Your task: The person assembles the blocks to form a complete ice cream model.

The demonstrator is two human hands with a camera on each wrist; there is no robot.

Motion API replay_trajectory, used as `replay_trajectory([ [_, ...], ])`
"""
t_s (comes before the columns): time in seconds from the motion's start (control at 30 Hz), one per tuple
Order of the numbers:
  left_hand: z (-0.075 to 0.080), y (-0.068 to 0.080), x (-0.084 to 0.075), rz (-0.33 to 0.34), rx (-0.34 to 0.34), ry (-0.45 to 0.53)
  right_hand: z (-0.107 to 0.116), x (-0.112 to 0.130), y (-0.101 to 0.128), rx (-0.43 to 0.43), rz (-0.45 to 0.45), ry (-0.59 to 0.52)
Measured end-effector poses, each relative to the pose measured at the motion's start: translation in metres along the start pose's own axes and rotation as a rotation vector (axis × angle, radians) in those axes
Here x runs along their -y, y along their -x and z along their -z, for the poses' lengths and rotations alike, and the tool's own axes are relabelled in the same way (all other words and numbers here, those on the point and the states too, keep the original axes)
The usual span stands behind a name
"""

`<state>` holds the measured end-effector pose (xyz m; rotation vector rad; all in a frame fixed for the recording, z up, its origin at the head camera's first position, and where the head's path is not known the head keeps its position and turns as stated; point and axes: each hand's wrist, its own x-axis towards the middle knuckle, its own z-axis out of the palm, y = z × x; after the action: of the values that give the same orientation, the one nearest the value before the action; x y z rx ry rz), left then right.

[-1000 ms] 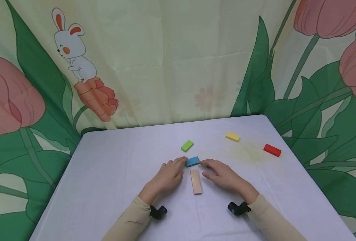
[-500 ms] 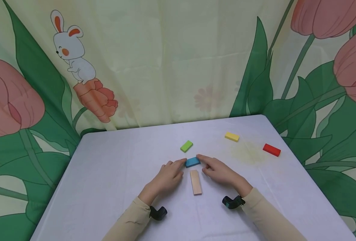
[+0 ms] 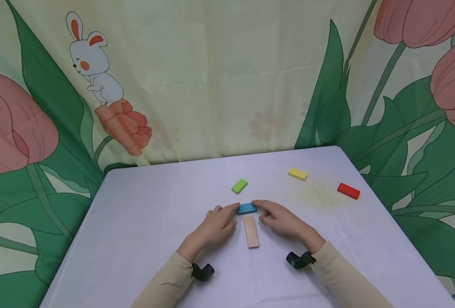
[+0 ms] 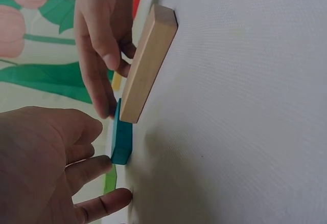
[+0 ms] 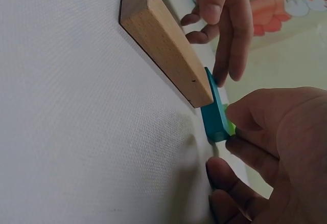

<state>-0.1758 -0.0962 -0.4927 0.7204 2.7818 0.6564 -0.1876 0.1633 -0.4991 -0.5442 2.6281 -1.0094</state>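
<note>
turned slightly since a second ago, the blue block now lies squarer just beyond the far end of the wooden block, and the right forefinger has shifted to its far right corner. from my remote view i cannot tell whether these two touch. both hands are loosely spread, neither gripping: the left hand touches the blue block's left end, the right hand its right, which i judge steadies it from both sides. relative to the wooden block, the green block lies farther beyond; the yellow block and red block lie well off beyond and right, probably spaced to leave working room.
</note>
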Motion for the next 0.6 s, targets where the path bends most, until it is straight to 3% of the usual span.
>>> replay_trajectory([
  [0.6, -0.0014, 0.009, -0.0044, -0.012, 0.005, -0.02, -0.0002, 0.0037, 0.009, -0.012, -0.005, -0.02],
])
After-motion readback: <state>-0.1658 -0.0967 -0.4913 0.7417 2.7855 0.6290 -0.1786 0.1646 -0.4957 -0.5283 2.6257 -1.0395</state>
